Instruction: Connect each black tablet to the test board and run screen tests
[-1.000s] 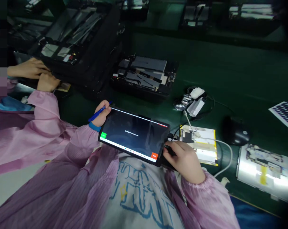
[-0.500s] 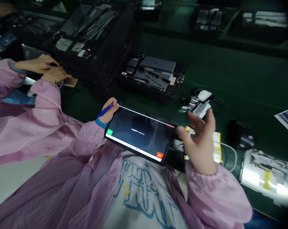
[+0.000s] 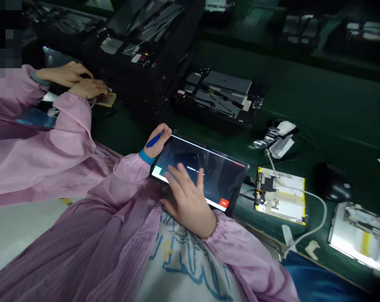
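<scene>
My left hand (image 3: 158, 142) grips the upper left corner of a tablet (image 3: 221, 176), with a blue pen (image 3: 154, 139) tucked in the same hand. The tablet lies tilted near my body; its dark screen shows a line of small text, a green square at the lower left and a red one at the lower right. Over the lower part of the screen my right hand (image 3: 190, 201) is spread, holding nothing; whether its fingertips touch the glass I cannot tell. A white and yellow-edged battery assembly (image 3: 290, 197) with a cable lies right of the tablet.
Stacked black tablet parts (image 3: 221, 96) stand behind the tablet, with a taller stack (image 3: 139, 79) to their left. At right are a metal device (image 3: 265, 137), a black rounded object (image 3: 332, 184) and a silver panel (image 3: 350, 235). A co-worker's hands (image 3: 83, 84) work at far left.
My right hand has swung left from beside the tablet to over its screen, uncovering the battery assembly. My left hand keeps its hold. The whole view has shifted.
</scene>
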A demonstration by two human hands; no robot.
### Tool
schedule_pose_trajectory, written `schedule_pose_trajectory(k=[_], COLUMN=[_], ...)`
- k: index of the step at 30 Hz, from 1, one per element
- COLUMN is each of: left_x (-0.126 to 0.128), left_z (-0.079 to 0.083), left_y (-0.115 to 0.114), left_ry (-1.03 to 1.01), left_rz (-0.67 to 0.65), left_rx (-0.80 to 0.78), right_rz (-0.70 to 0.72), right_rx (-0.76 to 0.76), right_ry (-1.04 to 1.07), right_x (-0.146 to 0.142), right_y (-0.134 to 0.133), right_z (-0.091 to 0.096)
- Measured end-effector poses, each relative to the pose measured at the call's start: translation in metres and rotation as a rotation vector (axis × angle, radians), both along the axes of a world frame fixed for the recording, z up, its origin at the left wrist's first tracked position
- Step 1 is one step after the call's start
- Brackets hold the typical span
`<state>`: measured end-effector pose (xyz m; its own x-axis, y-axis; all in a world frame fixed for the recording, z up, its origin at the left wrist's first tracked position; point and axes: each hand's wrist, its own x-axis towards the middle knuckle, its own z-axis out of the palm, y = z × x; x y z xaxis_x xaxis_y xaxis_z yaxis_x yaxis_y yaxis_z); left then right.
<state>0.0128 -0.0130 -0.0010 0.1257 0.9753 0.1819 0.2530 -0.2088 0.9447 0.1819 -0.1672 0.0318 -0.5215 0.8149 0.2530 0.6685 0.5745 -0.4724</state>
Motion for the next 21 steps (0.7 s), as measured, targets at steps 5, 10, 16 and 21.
schedule_pose_trajectory(k=[5,10,16,21], left_x=[0.0,0.002,0.001,0.001], left_z=[-0.001,0.001,-0.002,-0.002], left_y=[0.0,-0.001,0.0,0.001], left_ry=[-0.016,-0.03,-0.045,-0.038], left_rz=[-0.004,-0.005,-0.005,-0.005], left_rx=[-0.013,-0.016,-0.02,-0.043], right_rz=[-0.361,-0.411,-0.381,-0.358], right_rx=[0.1,0.162,0.161,0.157], right_ry=[-0.072,-0.188,-0.177,-0.178], right_x=[0.048,0.075,0.072,0.072], right_y=[-0.026,-0.043,-0.046,-0.044], right_z=[-0.014,-0.034,-0.035,-0.034])
